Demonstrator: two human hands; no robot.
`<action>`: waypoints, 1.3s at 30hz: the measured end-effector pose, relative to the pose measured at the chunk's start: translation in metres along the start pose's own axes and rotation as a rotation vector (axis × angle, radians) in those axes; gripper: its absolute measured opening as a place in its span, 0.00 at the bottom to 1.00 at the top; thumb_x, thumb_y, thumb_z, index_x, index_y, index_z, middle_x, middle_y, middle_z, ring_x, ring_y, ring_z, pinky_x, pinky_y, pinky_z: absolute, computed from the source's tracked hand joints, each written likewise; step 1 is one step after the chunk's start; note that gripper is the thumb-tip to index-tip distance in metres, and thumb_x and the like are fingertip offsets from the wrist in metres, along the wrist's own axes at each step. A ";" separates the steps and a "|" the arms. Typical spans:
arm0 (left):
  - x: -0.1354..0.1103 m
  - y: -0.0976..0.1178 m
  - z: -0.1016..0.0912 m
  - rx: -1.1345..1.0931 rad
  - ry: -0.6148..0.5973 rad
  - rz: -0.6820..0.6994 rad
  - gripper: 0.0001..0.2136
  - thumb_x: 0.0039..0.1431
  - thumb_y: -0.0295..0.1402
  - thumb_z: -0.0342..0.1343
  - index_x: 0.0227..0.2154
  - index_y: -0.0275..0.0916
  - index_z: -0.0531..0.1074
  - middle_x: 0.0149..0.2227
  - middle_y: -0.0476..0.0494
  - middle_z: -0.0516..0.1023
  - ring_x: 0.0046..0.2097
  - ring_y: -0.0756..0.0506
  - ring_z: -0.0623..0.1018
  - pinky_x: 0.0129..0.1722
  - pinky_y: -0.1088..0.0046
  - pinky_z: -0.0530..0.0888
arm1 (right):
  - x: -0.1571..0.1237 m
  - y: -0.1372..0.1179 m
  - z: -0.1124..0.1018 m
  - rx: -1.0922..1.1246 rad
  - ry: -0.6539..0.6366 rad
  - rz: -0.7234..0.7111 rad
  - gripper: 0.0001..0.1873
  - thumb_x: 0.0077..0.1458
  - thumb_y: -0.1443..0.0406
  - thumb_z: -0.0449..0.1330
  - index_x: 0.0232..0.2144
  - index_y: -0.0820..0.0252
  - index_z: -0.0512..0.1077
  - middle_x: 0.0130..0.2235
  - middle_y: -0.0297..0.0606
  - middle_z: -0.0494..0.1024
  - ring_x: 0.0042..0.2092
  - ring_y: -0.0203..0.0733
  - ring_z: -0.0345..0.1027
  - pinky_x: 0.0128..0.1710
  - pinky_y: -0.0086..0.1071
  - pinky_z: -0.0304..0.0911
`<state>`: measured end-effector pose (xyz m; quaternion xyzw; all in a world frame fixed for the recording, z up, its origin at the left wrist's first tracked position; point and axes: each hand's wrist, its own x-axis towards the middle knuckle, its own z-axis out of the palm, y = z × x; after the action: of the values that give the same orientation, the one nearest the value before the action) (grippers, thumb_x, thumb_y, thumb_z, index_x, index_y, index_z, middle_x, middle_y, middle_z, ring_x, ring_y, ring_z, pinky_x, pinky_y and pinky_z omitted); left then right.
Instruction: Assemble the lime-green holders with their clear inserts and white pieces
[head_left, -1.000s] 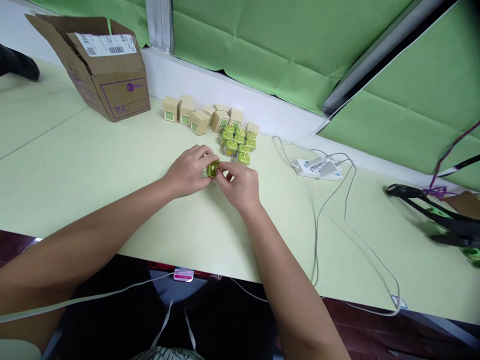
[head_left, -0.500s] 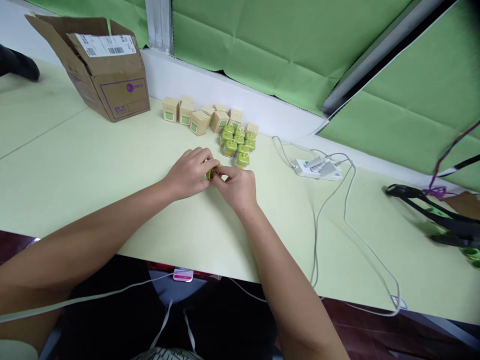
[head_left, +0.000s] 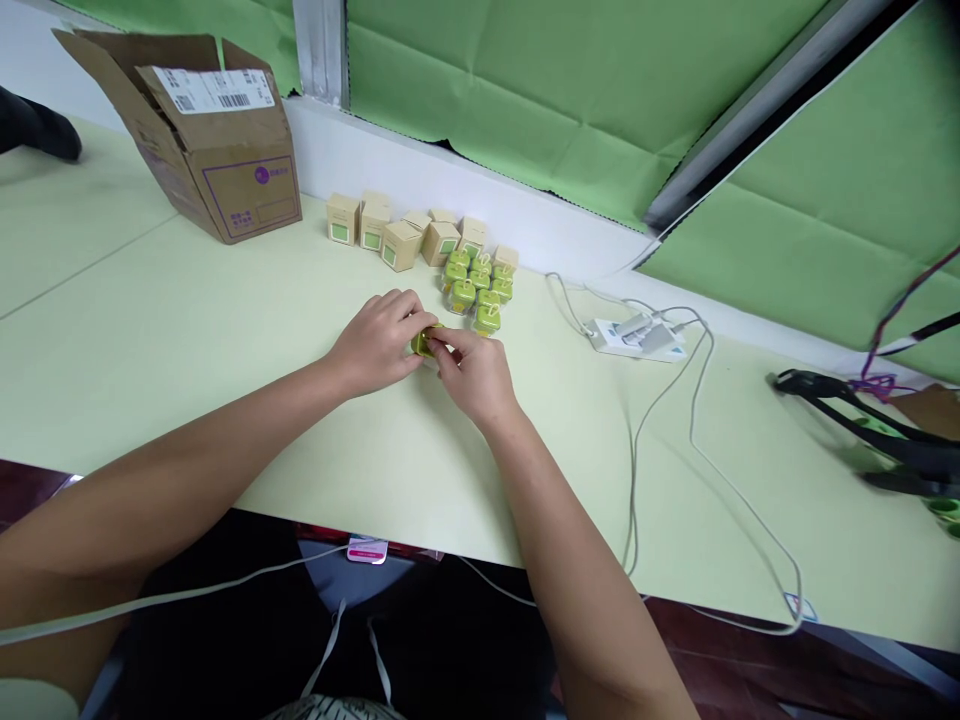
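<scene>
Between my two hands, above the pale table (head_left: 360, 450), is a small container with a green lid (head_left: 420, 342), mostly hidden by fingers. My left hand (head_left: 381, 343) wraps round its left side. The fingers of my right hand (head_left: 474, 370) pinch at its top from the right. Just beyond the hands stand several like containers with green lids (head_left: 463, 295) and pale loops on top, grouped close together. Behind and left of these is a loose row of small brown cartons (head_left: 401, 245) with green squares on their fronts.
A large open cardboard box (head_left: 247, 190) stands at the back left. To the right lie a white power strip (head_left: 637, 338) with plugs and a trailing cable (head_left: 701, 440). A black stand-like object (head_left: 885, 430) sits at the far right.
The fingers of my right hand have shifted slightly on the container, and more of its green lid shows between my hands. My left hand stays round it.
</scene>
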<state>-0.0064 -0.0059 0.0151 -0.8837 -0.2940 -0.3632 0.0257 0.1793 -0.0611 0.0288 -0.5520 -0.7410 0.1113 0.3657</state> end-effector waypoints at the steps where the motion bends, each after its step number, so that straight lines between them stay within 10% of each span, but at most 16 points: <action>1: 0.000 0.000 0.000 0.000 -0.003 0.000 0.12 0.60 0.25 0.58 0.46 0.41 0.77 0.42 0.40 0.74 0.44 0.39 0.73 0.41 0.59 0.69 | 0.000 0.000 0.000 0.021 0.001 0.031 0.12 0.66 0.65 0.59 0.41 0.51 0.84 0.33 0.33 0.85 0.32 0.41 0.76 0.38 0.34 0.68; 10: 0.001 0.002 -0.001 0.003 0.009 0.015 0.12 0.60 0.25 0.58 0.45 0.40 0.77 0.41 0.40 0.75 0.43 0.40 0.74 0.41 0.60 0.69 | -0.002 -0.007 0.006 0.188 0.120 0.200 0.03 0.58 0.61 0.68 0.32 0.52 0.82 0.33 0.32 0.85 0.26 0.38 0.72 0.36 0.36 0.70; 15: 0.001 -0.001 -0.002 -0.040 0.034 -0.008 0.13 0.60 0.27 0.59 0.48 0.41 0.77 0.42 0.40 0.75 0.44 0.39 0.75 0.43 0.59 0.70 | 0.003 0.000 0.002 0.204 0.255 0.287 0.17 0.47 0.56 0.75 0.36 0.56 0.78 0.36 0.34 0.84 0.28 0.37 0.70 0.35 0.36 0.69; 22: 0.002 0.004 -0.003 -0.099 0.019 0.027 0.14 0.61 0.28 0.59 0.49 0.43 0.77 0.41 0.42 0.75 0.44 0.40 0.75 0.45 0.60 0.71 | 0.010 0.012 0.001 0.580 -0.011 0.381 0.17 0.48 0.56 0.72 0.39 0.58 0.81 0.35 0.37 0.85 0.34 0.40 0.78 0.34 0.34 0.72; 39: 0.001 0.009 -0.005 -0.146 0.035 0.034 0.16 0.60 0.28 0.58 0.50 0.45 0.77 0.41 0.42 0.76 0.44 0.40 0.75 0.46 0.58 0.72 | 0.008 0.012 -0.004 0.480 -0.021 0.261 0.10 0.52 0.58 0.68 0.34 0.57 0.83 0.31 0.32 0.82 0.29 0.37 0.69 0.31 0.32 0.65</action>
<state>-0.0042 -0.0146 0.0211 -0.8817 -0.2510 -0.3986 -0.0275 0.1897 -0.0506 0.0286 -0.5394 -0.6196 0.3355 0.4611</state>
